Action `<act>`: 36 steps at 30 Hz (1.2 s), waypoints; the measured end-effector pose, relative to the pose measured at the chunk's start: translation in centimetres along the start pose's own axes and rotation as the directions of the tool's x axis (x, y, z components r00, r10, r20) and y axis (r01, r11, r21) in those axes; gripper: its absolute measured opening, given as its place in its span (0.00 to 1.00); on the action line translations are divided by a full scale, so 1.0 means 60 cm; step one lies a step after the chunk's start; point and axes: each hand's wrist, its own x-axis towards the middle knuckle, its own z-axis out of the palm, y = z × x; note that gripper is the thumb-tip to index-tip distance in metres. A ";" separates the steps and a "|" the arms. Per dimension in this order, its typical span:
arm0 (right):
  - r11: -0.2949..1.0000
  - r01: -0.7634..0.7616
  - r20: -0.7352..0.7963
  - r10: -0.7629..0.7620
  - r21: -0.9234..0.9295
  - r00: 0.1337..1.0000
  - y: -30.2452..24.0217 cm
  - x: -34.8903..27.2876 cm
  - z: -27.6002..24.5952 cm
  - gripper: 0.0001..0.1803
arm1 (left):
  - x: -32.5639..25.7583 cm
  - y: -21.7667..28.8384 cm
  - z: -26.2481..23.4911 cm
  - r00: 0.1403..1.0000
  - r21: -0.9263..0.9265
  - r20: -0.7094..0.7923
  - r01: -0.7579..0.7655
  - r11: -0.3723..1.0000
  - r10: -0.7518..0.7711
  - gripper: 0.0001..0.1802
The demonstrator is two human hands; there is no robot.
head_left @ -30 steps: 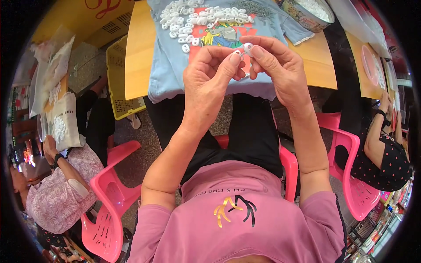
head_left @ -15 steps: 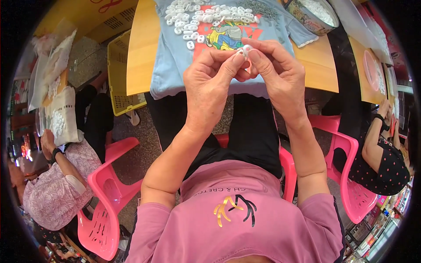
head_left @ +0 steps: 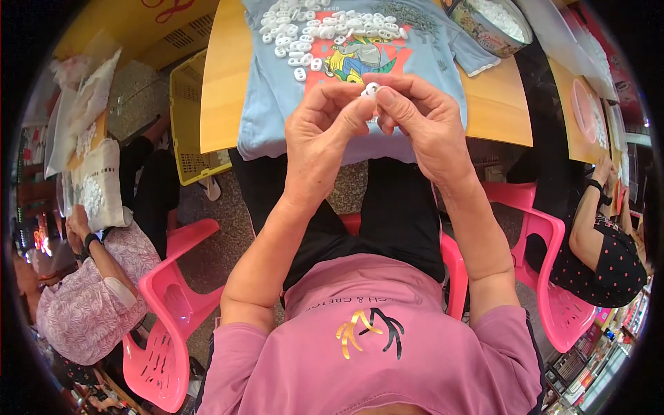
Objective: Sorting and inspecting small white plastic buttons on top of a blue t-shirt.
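Note:
Between my fingertips, above the near edge of the table, is a small white plastic piece [head_left: 371, 89], rounded and with a hole. My left hand [head_left: 324, 135] pinches it from one side. From the other side my right hand [head_left: 430, 128] grips it with thumb and forefinger. Fingers hide most of the piece. Beyond my hands a light blue T-shirt [head_left: 266, 114] with a coloured print lies spread on the table. On it sit many white oval two-hole pieces [head_left: 299, 47], and a heap of tiny dark bits [head_left: 408, 17] lies at the far right.
The shirt covers much of a yellow wooden table [head_left: 498, 97]. A round tin [head_left: 508, 45] of white pieces stands at its far right corner. To the left is a yellow crate [head_left: 190, 114]. Pink chairs [head_left: 162, 304] flank me, with a person seated on each side.
Both hands have shifted slightly left and a little nearer, still pinching together. The white piece has turned between the fingers. The person at left has moved a hand slightly.

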 end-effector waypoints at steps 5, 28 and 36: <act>0.987 -0.080 0.028 0.077 0.141 0.997 -0.020 -0.008 0.017 0.26 | -0.011 0.009 0.002 0.982 -0.057 0.147 -0.115 0.992 0.122 0.15; 0.994 0.012 0.090 -0.002 -0.109 0.996 0.005 0.039 0.054 0.29 | 0.002 0.071 -0.127 0.936 0.396 -0.126 -0.256 0.882 0.328 0.17; 0.433 0.189 0.010 -0.382 -0.881 0.924 0.037 0.154 -0.116 0.10 | 0.075 0.058 -0.397 0.888 0.797 -0.319 0.062 0.601 0.331 0.23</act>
